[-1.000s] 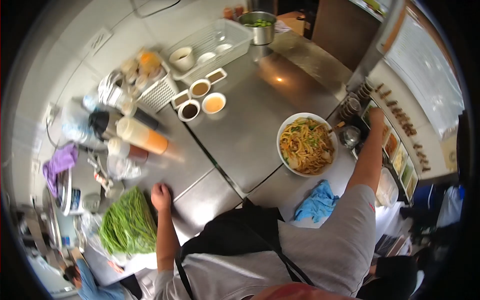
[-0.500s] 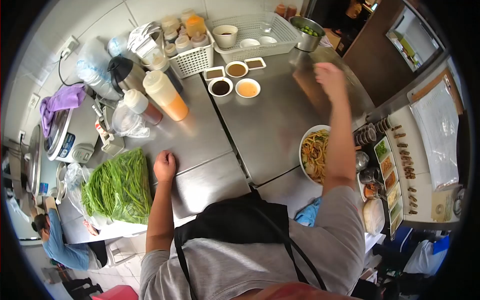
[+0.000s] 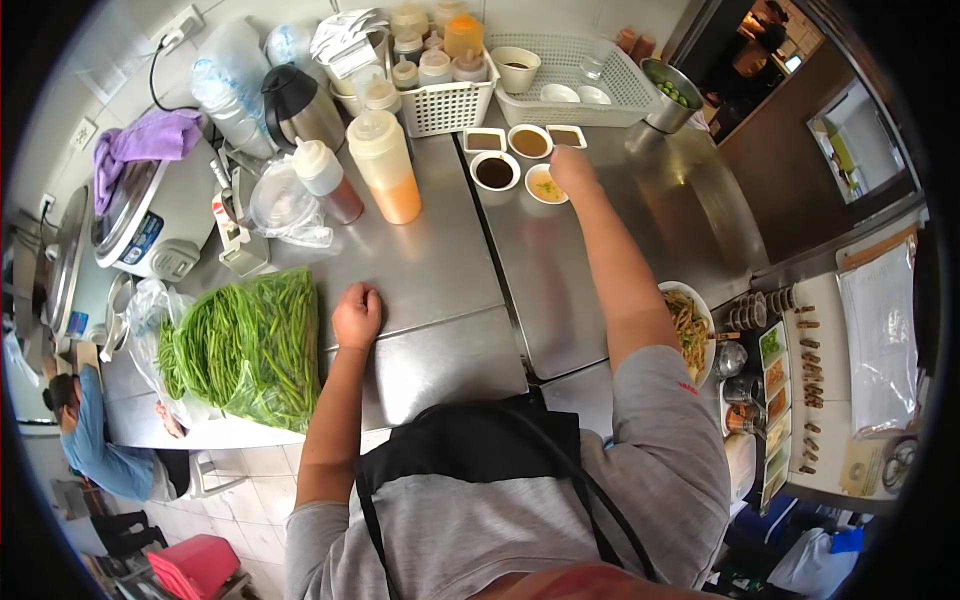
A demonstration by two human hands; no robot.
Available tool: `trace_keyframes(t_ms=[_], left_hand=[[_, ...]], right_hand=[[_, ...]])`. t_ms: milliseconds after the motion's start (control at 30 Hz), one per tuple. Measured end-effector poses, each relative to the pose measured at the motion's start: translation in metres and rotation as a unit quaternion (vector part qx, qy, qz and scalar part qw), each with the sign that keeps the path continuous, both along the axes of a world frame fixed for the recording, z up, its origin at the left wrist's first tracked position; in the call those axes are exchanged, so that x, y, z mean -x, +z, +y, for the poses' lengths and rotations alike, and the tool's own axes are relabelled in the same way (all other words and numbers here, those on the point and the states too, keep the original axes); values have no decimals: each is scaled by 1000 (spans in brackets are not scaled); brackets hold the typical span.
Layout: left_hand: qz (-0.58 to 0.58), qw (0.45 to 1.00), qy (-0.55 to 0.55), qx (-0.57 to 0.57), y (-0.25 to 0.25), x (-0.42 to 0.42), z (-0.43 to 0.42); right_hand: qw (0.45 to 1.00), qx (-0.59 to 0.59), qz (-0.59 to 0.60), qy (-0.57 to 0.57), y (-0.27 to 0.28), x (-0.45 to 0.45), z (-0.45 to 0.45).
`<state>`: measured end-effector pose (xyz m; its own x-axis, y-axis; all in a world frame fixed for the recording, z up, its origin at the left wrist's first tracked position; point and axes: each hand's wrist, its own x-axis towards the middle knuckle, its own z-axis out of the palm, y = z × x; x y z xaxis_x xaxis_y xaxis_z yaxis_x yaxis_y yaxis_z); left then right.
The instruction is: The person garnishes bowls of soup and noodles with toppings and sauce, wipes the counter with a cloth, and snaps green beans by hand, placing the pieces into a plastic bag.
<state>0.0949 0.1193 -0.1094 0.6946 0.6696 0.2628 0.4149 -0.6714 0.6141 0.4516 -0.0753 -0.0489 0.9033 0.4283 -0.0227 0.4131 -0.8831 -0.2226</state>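
Green garnish (image 3: 545,188) is deposited in the orange sauce bowl (image 3: 548,202). Right hand (image 3: 573,172) is positioned alongside, fingers bunched; pinched contents cannot be determined. Left hand (image 3: 357,317) is curled.

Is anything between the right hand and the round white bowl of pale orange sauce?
Nothing visible: the right hand is close beside the pale orange sauce bowl. The round white bowl of dark sauce sits on the opposite side.

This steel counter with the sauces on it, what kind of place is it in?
Probably a restaurant kitchen: the steel counter holds squeeze bottles and small dishes of sauce, and a row of topping trays stands at the right.
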Motion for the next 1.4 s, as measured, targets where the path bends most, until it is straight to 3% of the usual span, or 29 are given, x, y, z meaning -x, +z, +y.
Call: trace_keyframes(t_ms=[67, 167, 367, 467, 900, 933, 1000, 1100, 1200, 1233, 1267, 1333, 1400], left_hand=[[-2, 1000, 2, 13, -1, 0, 0], [-6, 1000, 2, 6, -3, 1, 1], [-17, 1000, -3, 11, 0, 2, 1], [3, 1000, 5, 14, -2, 2, 2], [-4, 1000, 14, 25, -7, 5, 4], [12, 1000, 12, 21, -7, 6, 5], [2, 1000, 2, 25, -8, 6, 5], [-11, 1000, -16, 19, -6, 8, 6], [-19, 999, -28, 9, -4, 10, 5], [-23, 999, -30, 5, -5, 10, 6], [-28, 999, -34, 1, -6, 10, 6], [-36, 998, -44, -9, -9, 11, 7], [-42, 998, -49, -17, -19, 9, 10]], right_hand=[[999, 10, -37, 7, -4, -1, 3], [996, 92, 12, -5, 2, 2, 5], [990, 139, -2, -3, 34, 28, 10], [986, 168, -13, -15, 9, 14, 13], [986, 162, -28, -11, -8, 6, -3], [976, 205, -77, -4, -1, 20, -3], [954, 172, -246, 25, -2, 43, -10], [980, 141, -121, 72, 20, 64, -5], [979, -3, -134, 156, -1, 75, -23], [988, -98, -4, 115, 0, 92, -27], [971, -190, 128, 68, 0, 115, -30], [919, -318, 226, 55, -20, 152, -39], [831, -424, 358, 11, -16, 218, -41]])
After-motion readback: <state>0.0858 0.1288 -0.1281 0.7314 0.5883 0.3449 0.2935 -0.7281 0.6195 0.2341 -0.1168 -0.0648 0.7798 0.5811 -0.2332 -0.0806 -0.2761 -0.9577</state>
